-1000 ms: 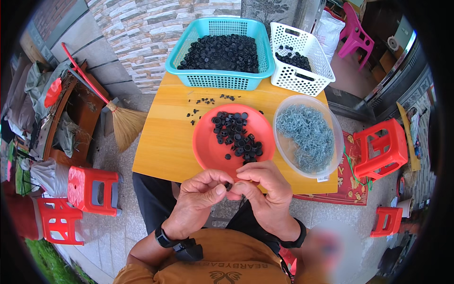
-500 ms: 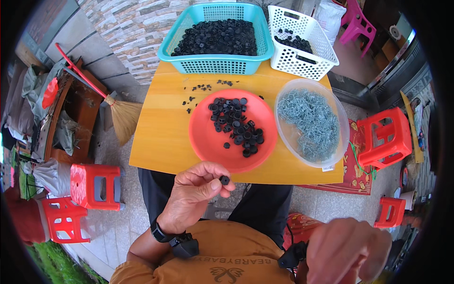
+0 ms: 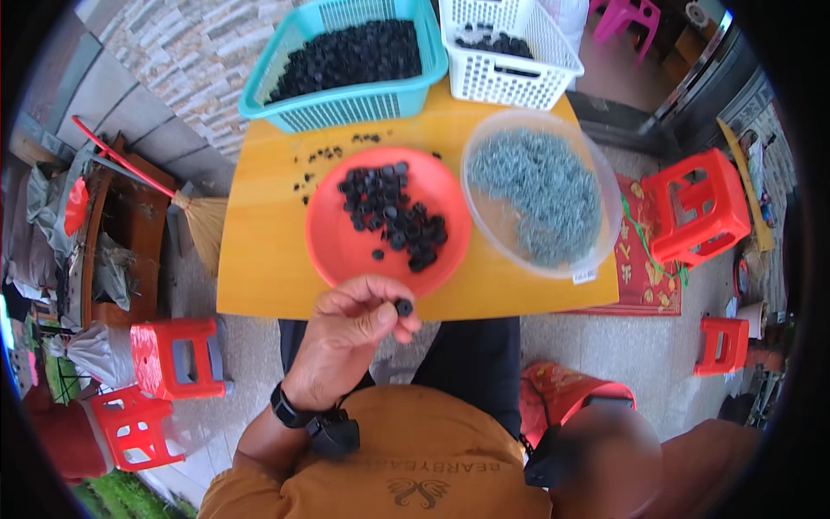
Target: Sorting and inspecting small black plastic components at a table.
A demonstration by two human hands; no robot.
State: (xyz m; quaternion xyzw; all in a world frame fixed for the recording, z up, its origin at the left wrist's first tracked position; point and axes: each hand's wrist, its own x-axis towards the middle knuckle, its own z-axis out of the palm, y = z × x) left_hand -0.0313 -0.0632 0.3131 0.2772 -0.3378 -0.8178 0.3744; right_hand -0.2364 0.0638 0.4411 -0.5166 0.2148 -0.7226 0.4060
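Just in front of the table's near edge, my left hand point(image 3: 350, 333) pinches a small round black plastic cap point(image 3: 404, 308) between thumb and fingers. A shallow red plate point(image 3: 333, 246) lies beyond that hand, with many more black caps point(image 3: 378, 195) heaped on it. My right hand point(image 3: 618, 458) is low on the right, badly smeared, and its fingers cannot be made out. To the right of the plate, a translucent tub point(image 3: 484, 229) contains a pile of silvery screws point(image 3: 540, 186).
At the back of the wooden table point(image 3: 251, 251) stand a teal basket point(image 3: 346, 112) and a white basket point(image 3: 510, 86), both with black parts. Tiny black bits point(image 3: 324, 154) lie behind the plate. Red stools point(image 3: 173, 359) flank the table, and a red bucket point(image 3: 579, 385) is near my right arm.
The view has shifted, so table and baskets appear further left and higher. My right hand has moved downward and blurred; my left hand keeps its pinch on the cap.
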